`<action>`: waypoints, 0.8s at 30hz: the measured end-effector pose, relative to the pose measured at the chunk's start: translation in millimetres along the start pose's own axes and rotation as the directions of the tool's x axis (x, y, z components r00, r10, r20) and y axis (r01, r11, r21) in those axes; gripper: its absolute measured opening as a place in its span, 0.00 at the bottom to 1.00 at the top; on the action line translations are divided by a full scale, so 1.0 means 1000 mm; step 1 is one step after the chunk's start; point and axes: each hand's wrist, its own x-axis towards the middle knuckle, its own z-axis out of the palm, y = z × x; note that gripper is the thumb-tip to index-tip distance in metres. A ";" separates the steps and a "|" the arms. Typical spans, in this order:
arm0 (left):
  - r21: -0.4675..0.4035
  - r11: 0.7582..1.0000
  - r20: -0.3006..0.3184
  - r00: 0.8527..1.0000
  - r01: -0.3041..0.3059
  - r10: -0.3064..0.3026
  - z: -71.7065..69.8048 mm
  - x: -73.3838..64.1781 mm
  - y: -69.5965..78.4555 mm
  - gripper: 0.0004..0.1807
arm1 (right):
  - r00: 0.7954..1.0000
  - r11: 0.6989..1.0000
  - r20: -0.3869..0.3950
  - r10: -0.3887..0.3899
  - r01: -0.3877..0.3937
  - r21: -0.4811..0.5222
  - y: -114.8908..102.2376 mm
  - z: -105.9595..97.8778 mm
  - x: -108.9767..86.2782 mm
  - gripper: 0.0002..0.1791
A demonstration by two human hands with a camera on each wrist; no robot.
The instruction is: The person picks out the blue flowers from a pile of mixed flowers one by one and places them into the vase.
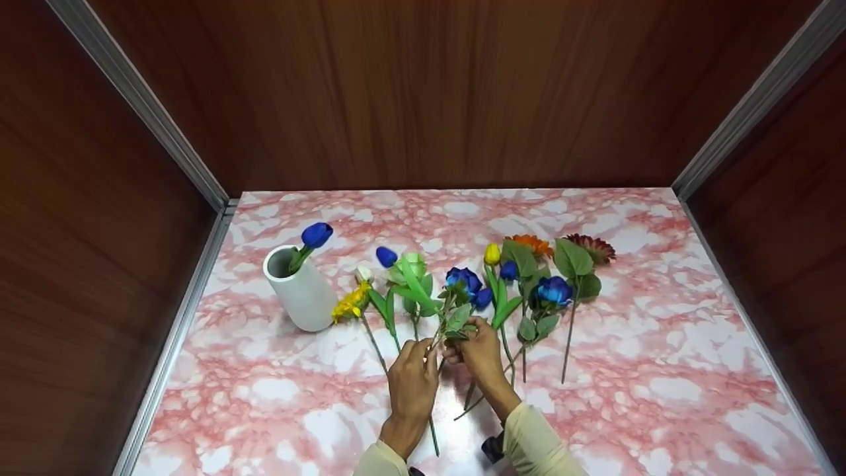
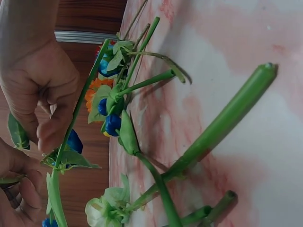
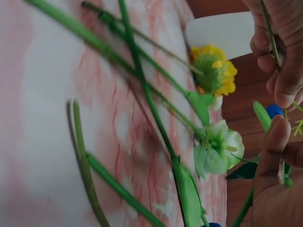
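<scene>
A blue artificial flower (image 1: 462, 280) with a leafy stem (image 1: 456, 318) is held up over the middle of the table. My left hand (image 1: 411, 387) pinches its thin stem between thumb and fingers, seen also in the right wrist view, where the stem (image 3: 269, 28) crosses that hand. Beside it, my right hand (image 1: 484, 357) pinches at the leaves higher up; its thumb and fingertips meet close to a small green sprig (image 3: 298, 126). Just behind the hands lie a pale green rose (image 1: 414, 264) and a blue tulip (image 1: 386, 257).
A white vase (image 1: 309, 303) with one blue tulip (image 1: 317, 235) stands at the left. Yellow flower (image 1: 350, 304) lies near it. To the right lie a yellow tulip (image 1: 492, 254), another blue rose (image 1: 554, 291), an orange flower (image 1: 534, 245) and a dark red flower (image 1: 593, 248). Wooden panels enclose the table.
</scene>
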 end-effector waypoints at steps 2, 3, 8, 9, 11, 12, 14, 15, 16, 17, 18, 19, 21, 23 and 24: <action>0.003 1.000 0.004 1.000 0.001 -0.001 0.001 -0.001 -0.001 0.09 | 0.999 0.988 -0.018 -0.027 0.024 -0.152 0.004 -0.003 0.002 0.09; 0.005 1.000 0.007 1.000 0.002 -0.002 0.001 -0.002 -0.002 0.09 | 0.999 0.969 -0.026 -0.048 0.040 -0.244 0.005 -0.004 0.003 0.07; 0.013 1.000 0.032 0.999 0.013 -0.014 0.004 -0.005 -0.005 0.09 | 0.986 0.799 -0.003 -0.167 0.134 -0.586 0.009 -0.010 0.005 0.08; 0.014 1.000 0.035 0.999 0.018 -0.018 0.004 -0.006 -0.006 0.09 | 0.982 0.772 0.008 -0.189 0.153 -0.617 0.010 -0.012 0.005 0.08; 0.009 1.000 0.043 0.999 0.029 -0.029 0.005 -0.007 -0.007 0.09 | 0.974 0.728 0.020 -0.228 0.184 -0.661 0.010 -0.013 0.007 0.09; 0.004 0.999 0.046 0.998 0.035 -0.035 0.005 -0.008 -0.008 0.10 | 0.970 0.718 0.022 -0.242 0.194 -0.669 0.011 -0.014 0.007 0.09; -0.009 0.999 0.049 0.998 0.046 -0.046 0.006 -0.009 -0.009 0.10 | 0.967 0.727 0.019 -0.255 0.205 -0.655 0.011 -0.016 0.008 0.09; -0.015 0.999 0.052 0.997 0.051 -0.050 0.006 -0.009 -0.009 0.10 | 0.965 0.740 0.018 -0.260 0.212 -0.638 0.011 -0.017 0.009 0.09; -0.021 0.998 0.055 0.997 0.054 -0.053 0.006 -0.009 -0.009 0.10 | 0.965 0.758 0.015 -0.260 0.214 -0.616 0.011 -0.017 0.010 0.09; -0.026 0.998 0.056 0.997 0.056 -0.055 0.006 -0.010 -0.009 0.10 | 0.965 0.772 0.013 -0.262 0.218 -0.598 0.012 -0.018 0.010 0.09; -0.029 0.998 0.058 0.997 0.058 -0.056 0.006 -0.010 -0.009 0.10 | 0.964 0.784 0.010 -0.264 0.221 -0.581 0.012 -0.018 0.010 0.09; -0.032 0.998 0.058 0.997 0.058 -0.056 0.006 -0.010 -0.010 0.10 | 0.964 0.796 0.006 -0.265 0.222 -0.564 0.012 -0.018 0.011 0.09; -0.035 0.998 0.057 0.997 0.055 -0.053 0.006 -0.011 -0.010 0.10 | 0.965 0.815 0.002 -0.261 0.222 -0.536 0.012 -0.018 0.011 0.09; -0.038 0.998 0.056 0.997 0.051 -0.049 0.006 -0.012 -0.011 0.10 | 0.967 0.833 -0.007 -0.256 0.217 -0.509 0.012 -0.019 0.011 0.09; -0.039 0.998 0.055 0.997 0.048 -0.046 0.006 -0.013 -0.011 0.10 | 0.968 0.845 -0.010 -0.251 0.214 -0.490 0.012 -0.019 0.011 0.09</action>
